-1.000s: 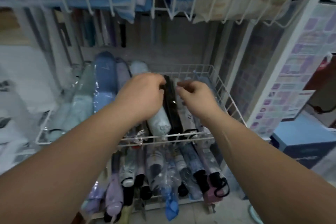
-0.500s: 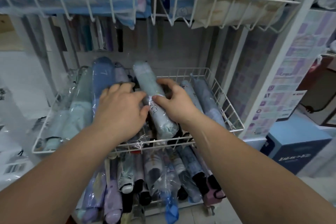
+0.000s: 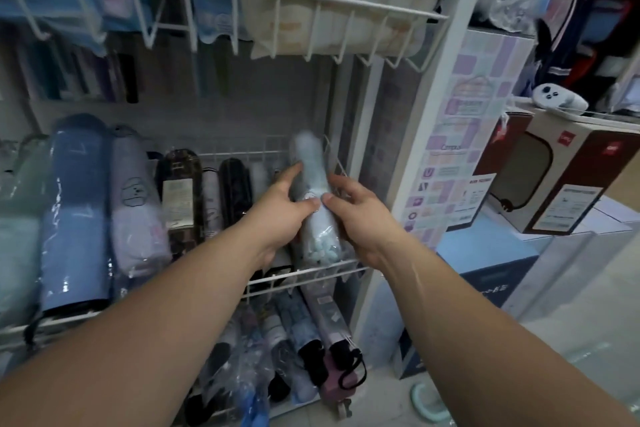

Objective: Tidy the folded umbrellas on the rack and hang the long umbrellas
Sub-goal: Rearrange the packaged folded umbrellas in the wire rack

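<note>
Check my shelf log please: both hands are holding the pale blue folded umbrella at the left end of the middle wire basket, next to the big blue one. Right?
Not quite. In the head view both the left hand and the right hand do hold the pale blue folded umbrella, but at the right end of the middle wire basket, not the left. The big blue umbrella lies well away, near the left end.

To your right, boxed goods [image 3: 561, 180] stand stacked on pale cartons [image 3: 568, 253] — glossy light floor [image 3: 571, 350] below.
</note>
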Demonstrator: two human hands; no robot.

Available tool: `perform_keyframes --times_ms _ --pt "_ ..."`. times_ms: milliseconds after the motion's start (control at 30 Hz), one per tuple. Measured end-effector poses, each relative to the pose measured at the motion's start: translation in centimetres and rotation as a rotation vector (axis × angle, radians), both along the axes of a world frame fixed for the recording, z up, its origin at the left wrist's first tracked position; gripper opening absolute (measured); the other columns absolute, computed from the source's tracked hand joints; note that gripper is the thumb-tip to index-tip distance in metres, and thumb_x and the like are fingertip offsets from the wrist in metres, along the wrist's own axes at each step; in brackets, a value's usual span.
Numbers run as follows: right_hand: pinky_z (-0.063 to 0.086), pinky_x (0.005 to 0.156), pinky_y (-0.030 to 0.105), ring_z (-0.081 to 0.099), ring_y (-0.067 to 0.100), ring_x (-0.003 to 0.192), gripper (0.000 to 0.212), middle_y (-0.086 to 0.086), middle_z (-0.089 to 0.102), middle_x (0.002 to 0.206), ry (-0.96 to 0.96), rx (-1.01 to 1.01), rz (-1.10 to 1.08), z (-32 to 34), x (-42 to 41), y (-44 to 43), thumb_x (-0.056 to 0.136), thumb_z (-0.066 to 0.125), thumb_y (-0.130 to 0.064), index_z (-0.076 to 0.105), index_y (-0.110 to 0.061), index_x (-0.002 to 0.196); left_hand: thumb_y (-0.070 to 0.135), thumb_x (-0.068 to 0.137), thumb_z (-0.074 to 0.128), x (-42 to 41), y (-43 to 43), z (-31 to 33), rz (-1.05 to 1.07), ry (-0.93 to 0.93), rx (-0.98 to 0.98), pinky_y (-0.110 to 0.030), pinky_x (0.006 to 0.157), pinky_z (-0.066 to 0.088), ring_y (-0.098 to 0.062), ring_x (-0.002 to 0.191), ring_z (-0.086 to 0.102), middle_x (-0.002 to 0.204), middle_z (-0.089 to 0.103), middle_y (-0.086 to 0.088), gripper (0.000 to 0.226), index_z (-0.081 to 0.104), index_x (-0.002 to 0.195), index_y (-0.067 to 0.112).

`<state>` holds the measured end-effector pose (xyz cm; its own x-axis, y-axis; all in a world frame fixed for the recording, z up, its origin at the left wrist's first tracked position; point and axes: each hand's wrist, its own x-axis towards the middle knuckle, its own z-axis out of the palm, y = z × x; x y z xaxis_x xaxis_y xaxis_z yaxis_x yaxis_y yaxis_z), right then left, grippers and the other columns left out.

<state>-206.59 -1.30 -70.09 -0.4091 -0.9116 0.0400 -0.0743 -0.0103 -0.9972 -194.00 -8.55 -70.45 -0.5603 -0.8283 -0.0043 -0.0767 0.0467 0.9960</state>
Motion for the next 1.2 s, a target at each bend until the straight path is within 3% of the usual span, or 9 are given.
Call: perform_keyframes --times_ms 100,200,333,467,633,767,867,1100,1200 --pt "0.046 0.109 0.036 0.061 0.017 0.122 0.049 0.002 0.064 0.135 0.469 0.032 0.0 0.4 -0.2 0.9 0.095 0.055 -0.029 0.054 -0.018 0.142 0.004 0.095 0.064 -0.8 -0.4 -0.3 0.033 0.032 0.083 -0.036 0.065 0.058 -0.021 0.083 0.073 0.113 0.07 -0.008 0.071 0.035 0.151 0.037" --pt "0.039 0.097 0.006 0.058 0.003 0.116 0.041 -0.005 0.064 0.131 0.729 -0.185 -0.19 0.8 -0.2 3.6 0.099 0.058 -0.018 0.056 -0.017 0.141 0.006 0.092 0.069 -1.5 -0.7 -0.3 0.051 0.014 0.097 -0.033 0.057 0.056 -0.023 0.086 0.072 0.12 0.068 -0.012 0.075 0.037 0.15 0.04" --pt "0.048 0.09 0.019 0.061 0.011 0.1 0.032 0.0 0.067 0.109 0.907 -0.529 -0.53 -1.5 -1.4 6.3 0.092 0.068 -0.007 0.067 -0.008 0.124 0.013 0.089 0.074 -3.5 -0.3 -0.8 0.086 0.009 0.043 -0.049 0.083 0.061 -0.028 0.109 0.068 0.142 0.055 -0.006 0.078 0.036 0.149 0.046" --pt "0.045 0.104 0.035 0.053 0.012 0.12 0.036 -0.01 0.054 0.122 0.581 -0.524 -0.677 -3.9 -2.5 6.2 0.093 0.069 -0.013 0.065 -0.023 0.127 0.014 0.092 0.072 -4.9 0.1 -1.1 0.094 -0.023 -0.008 -0.049 0.074 0.063 -0.026 0.106 0.067 0.139 0.056 -0.006 0.075 0.035 0.151 0.042" --pt "0.042 0.114 0.033 0.051 0.001 0.133 0.046 -0.012 0.058 0.142 0.075 -0.43 -0.392 -5.3 -2.4 5.3 0.101 0.057 -0.014 0.05 -0.032 0.143 0.031 0.087 0.076 -4.2 -0.1 -1.0 0.005 -0.241 -0.114 -0.042 0.092 0.059 -0.022 0.114 0.065 0.149 0.05 -0.001 0.087 0.024 0.155 0.044" --pt "0.048 0.106 0.035 0.063 0.01 0.121 0.047 -0.007 0.066 0.131 -0.021 -0.428 -0.333 -6.0 -2.8 4.8 0.103 0.055 -0.017 0.047 -0.025 0.149 0.005 0.078 0.083 -3.2 -0.3 -0.5 -0.166 -0.288 -0.025 -0.039 0.082 0.061 -0.024 0.108 0.07 0.145 0.052 -0.004 0.114 0.01 0.159 0.037" --pt "0.051 0.103 0.035 0.067 0.012 0.114 0.046 -0.009 0.071 0.122 -0.066 -0.432 -0.345 -5.8 -2.5 4.8 0.103 0.055 -0.016 0.049 -0.026 0.147 0.003 0.072 0.087 -3.7 -0.4 -0.3 -0.127 -0.334 -0.106 -0.043 0.092 0.059 -0.024 0.115 0.065 0.154 0.043 -0.003 0.119 0.013 0.16 0.03" --pt "0.047 0.109 0.04 0.062 0.008 0.121 0.046 -0.009 0.066 0.132 -0.059 -0.402 -0.351 -6.1 -2.5 4.8 0.102 0.056 -0.026 0.048 -0.034 0.147 0.032 0.07 0.091 -3.8 -0.7 0.4 -0.157 -0.536 -0.29 -0.027 0.106 0.044 -0.016 0.133 0.05 0.158 0.039 0.0 0.119 0.014 0.161 0.03" --pt "0.04 0.115 0.041 0.048 0.004 0.136 0.048 -0.014 0.053 0.146 -0.019 -0.385 -0.381 -6.1 -1.9 4.9 0.1 0.056 -0.033 0.047 -0.036 0.147 0.059 0.065 0.085 -2.5 0.3 -0.4 -0.058 -0.564 -0.42 -0.033 0.114 0.039 -0.018 0.14 0.045 0.16 0.038 0.0 0.114 0.022 0.157 0.038"
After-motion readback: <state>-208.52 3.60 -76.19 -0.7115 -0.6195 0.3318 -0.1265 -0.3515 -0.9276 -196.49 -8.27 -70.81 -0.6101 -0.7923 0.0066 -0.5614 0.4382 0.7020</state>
